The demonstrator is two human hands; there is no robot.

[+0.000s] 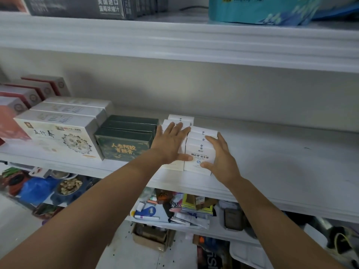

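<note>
Squarely at centre, two rows of small white boxes (198, 152) stand on the white shelf (272, 171), running front to back. The left hand (171, 144) lies flat on the left row, fingers straight and spread. The right hand (221, 158) presses the right row's side, fingers straight, thumb on the front face, which reads 益生菌 in blue. Just beside them at nine o'clock, dark green boxes (124, 140) carry gold 人参阿胶. Farther that way come bigger white boxes (58, 136), then red boxes (11, 117) cut off by the edge. At eleven o'clock a black box (77, 6) reads 美国进口 蓝莓浓缩汁, and at one o'clock the teal bag (258, 10) is blurred. At six o'clock a white tray (134, 213) holds pens and tubes, hard to make out.
</note>
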